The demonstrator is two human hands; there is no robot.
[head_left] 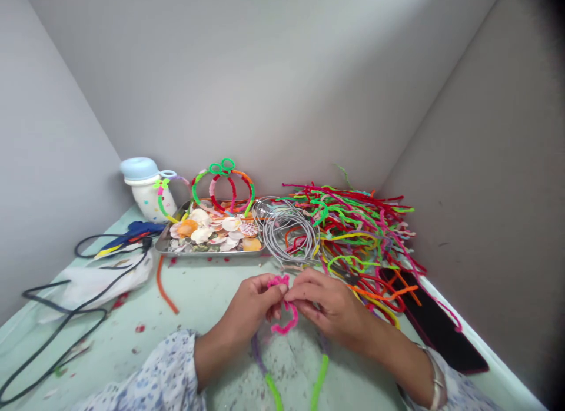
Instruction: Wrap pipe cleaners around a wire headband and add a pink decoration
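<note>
Both my hands meet low in the middle of the pale green table [203, 293]. My left hand [255, 305] and my right hand [324, 302] both pinch a pink pipe cleaner [282, 305], which is bent into loops between the fingertips. Its tail curls down below my fingers. Under my wrists lies a hoop wrapped in purple and green pipe cleaners [273, 387], partly hidden by my arms.
A metal tray of seashells [212, 233] sits behind, with wrapped hoops [223, 184] standing in it. Bare grey hoops [286, 231] and a heap of coloured pipe cleaners [357, 222] lie to the right. A blue glue gun [132, 233], black cables, a white jar [148, 190] and an orange pipe cleaner [165, 287] are left.
</note>
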